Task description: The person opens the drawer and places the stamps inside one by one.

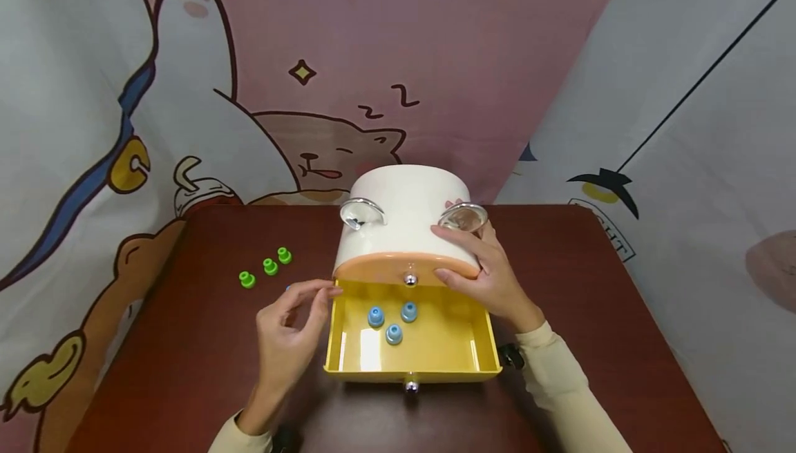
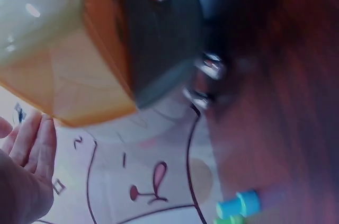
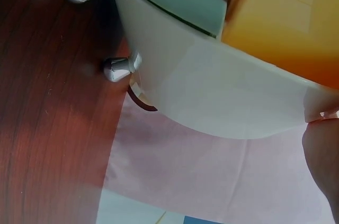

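Observation:
A white, rounded storage box (image 1: 407, 215) with two silver-rimmed eye shapes on top stands on the table. Its orange upper front (image 1: 373, 268) has a silver knob and sits flush; the yellow lower drawer (image 1: 435, 349) is pulled out. Inside lie a blue stepped piece (image 1: 376, 316), a second blue piece (image 1: 408, 312) and a third blue piece (image 1: 394, 333). My right hand (image 1: 488, 270) holds the box's right side, thumb on the orange front, index finger along the white top. My left hand (image 1: 292, 332) holds nothing, its fingertips right at the drawer's back left corner.
Left of the box, three green pieces (image 1: 270, 266) stand in a slanted row on the dark red table (image 1: 205, 342). Another blue piece (image 2: 238, 204) is near them, mostly hidden by the left hand in the head view. A cartoon-printed cloth (image 1: 466, 59) hangs behind.

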A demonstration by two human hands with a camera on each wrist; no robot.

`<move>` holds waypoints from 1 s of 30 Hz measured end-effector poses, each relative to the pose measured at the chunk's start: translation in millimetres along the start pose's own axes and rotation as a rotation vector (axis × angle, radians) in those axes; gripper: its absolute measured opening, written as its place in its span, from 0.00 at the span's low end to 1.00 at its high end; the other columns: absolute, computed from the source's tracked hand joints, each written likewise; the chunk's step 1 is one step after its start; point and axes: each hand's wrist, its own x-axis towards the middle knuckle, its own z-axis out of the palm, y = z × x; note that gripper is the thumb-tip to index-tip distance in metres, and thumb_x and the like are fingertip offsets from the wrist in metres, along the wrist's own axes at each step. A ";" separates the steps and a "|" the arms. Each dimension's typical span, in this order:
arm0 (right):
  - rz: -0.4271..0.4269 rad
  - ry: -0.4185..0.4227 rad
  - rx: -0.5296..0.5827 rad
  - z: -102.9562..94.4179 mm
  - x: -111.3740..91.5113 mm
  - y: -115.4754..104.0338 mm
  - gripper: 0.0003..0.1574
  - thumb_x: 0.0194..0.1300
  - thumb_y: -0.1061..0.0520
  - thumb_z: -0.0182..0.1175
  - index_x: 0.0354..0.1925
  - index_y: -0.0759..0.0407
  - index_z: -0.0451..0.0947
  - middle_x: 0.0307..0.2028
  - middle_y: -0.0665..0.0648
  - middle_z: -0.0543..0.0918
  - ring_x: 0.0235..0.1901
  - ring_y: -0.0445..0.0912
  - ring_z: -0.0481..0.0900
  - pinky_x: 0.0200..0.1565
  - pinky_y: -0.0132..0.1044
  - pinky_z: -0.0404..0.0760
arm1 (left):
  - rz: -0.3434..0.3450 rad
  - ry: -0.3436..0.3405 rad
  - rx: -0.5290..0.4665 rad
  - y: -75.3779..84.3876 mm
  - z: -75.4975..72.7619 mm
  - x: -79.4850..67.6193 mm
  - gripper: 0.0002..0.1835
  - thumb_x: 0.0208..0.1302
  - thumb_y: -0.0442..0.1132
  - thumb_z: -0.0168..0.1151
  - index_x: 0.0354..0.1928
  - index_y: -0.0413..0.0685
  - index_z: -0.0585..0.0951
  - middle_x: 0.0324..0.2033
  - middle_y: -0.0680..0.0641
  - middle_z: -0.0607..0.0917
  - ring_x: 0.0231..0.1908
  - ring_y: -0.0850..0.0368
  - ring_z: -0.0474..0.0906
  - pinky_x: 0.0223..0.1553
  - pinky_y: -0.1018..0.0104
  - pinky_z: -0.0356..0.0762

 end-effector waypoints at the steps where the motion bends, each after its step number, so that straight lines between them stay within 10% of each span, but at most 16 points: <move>1: -0.003 -0.003 0.001 1.8 0.2 0.5 0.39 0.61 0.54 0.80 0.70 0.48 0.84 0.80 0.55 0.66 0.78 0.56 0.61 0.75 0.64 0.55 | -0.005 0.025 0.020 -2.7 -4.5 -2.9 0.17 0.62 0.14 0.67 0.49 0.34 0.88 0.39 0.39 0.93 0.39 0.55 0.91 0.38 0.75 0.83; 18: -0.009 0.006 0.012 0.9 0.9 -0.7 0.40 0.59 0.57 0.80 0.69 0.50 0.84 0.81 0.56 0.66 0.79 0.57 0.60 0.76 0.65 0.54 | -0.178 0.078 0.338 -54.9 -34.3 -26.2 0.19 0.54 0.18 0.78 0.48 0.36 0.89 0.32 0.42 0.85 0.26 0.47 0.76 0.27 0.73 0.71; 25: 0.011 0.000 0.009 0.1 1.0 -1.8 0.40 0.60 0.56 0.80 0.70 0.49 0.84 0.79 0.53 0.68 0.77 0.55 0.61 0.74 0.62 0.58 | -0.266 0.082 0.427 -71.4 -43.6 -31.0 0.20 0.55 0.24 0.81 0.50 0.38 0.89 0.48 0.43 0.87 0.34 0.41 0.79 0.35 0.68 0.77; 30: 0.007 0.006 0.018 2.0 2.5 -1.4 0.40 0.58 0.58 0.80 0.70 0.50 0.84 0.79 0.55 0.69 0.76 0.55 0.62 0.75 0.55 0.59 | -0.472 0.057 0.510 -77.5 -52.0 -28.9 0.22 0.59 0.30 0.81 0.56 0.42 0.87 0.40 0.42 0.87 0.34 0.47 0.80 0.36 0.68 0.73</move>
